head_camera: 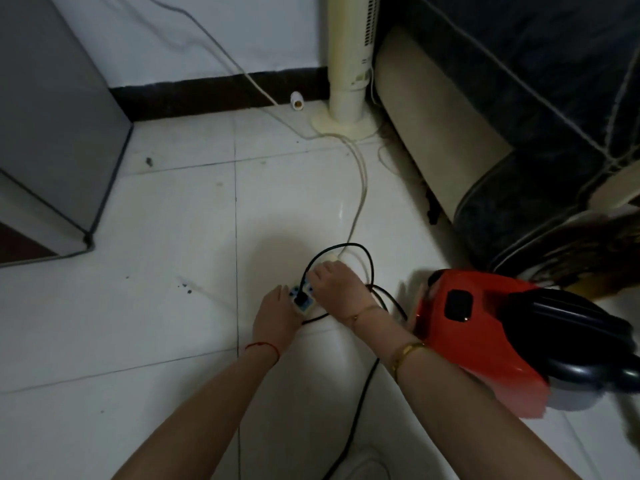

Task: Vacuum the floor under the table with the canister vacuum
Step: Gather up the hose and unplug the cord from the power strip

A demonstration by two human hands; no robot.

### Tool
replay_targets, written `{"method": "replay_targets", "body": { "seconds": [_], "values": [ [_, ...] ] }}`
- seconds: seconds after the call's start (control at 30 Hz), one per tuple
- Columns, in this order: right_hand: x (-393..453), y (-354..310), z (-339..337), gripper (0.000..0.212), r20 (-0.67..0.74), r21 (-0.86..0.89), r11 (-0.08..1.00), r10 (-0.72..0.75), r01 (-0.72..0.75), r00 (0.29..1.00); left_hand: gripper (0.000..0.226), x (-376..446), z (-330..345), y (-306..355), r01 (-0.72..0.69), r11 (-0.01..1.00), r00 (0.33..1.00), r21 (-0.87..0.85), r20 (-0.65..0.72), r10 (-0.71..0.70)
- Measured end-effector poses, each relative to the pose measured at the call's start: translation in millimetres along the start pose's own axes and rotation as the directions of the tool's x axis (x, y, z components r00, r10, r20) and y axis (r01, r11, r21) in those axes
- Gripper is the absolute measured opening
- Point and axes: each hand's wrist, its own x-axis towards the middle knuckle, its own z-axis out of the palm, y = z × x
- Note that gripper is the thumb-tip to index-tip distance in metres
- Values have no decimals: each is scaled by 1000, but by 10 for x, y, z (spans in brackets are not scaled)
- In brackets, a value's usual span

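left hand steadies power strip on floor; right hand fingers curled, seating black plug; red vacuum beside.

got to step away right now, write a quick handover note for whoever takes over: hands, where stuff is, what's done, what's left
Left hand: rests on the near end of the white power strip on the floor, steadying it.
Right hand: fingers curled over the strip's far end; exact grip hidden.
Black plug sits in the strip; its black cord loops behind the right hand.
Red canister vacuum stands on the tiles beside the right forearm.
Done: vacuum looks plugged in.
Left: check the plug is fully seated, switch on, vacuum under the table, which is not in view.
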Motion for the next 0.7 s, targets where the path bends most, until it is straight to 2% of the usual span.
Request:
{"method": "replay_targets", "body": {
  "seconds": [0.07,0.13,0.17,0.23,0.3,0.37,0.43,0.57,0.7],
  "values": [
    [112,-4,72,9,-144,-89,991,-110,98,983,24,92,106,-16,9,999,999,-43,-39,-10],
    [208,16,96,25,-204,-123,979,-186,164,961,23,141,208,-57,23,997,996,-76,-82,-29],
    [278,30,139,27,-187,-151,969,-223,196,957,25,159,246,-76,15,996,994,-86,-108,-24],
    [423,26,157,18,-115,-225,938,-295,264,949,30,189,286,-94,23,994,990,-106,-133,-37],
    [508,2,199,9,75,-218,919,-320,329,944,34,220,287,-101,33,991,990,-130,-129,-50],
    [570,-46,244,19,252,-192,914,-307,358,918,38,239,279,-115,25,990,991,-138,-127,-42],
    [618,-85,232,22,298,-199,918,-278,344,913,44,231,291,-139,-2,989,991,-147,-131,-17],
    [659,-180,113,15,297,-168,942,-234,291,926,57,220,313,-183,-8,984,989,-180,-148,-19],
    [639,-262,28,16,329,-165,948,-209,274,921,57,242,305,-238,-8,987,991,-160,-132,-13]
  ]
}}
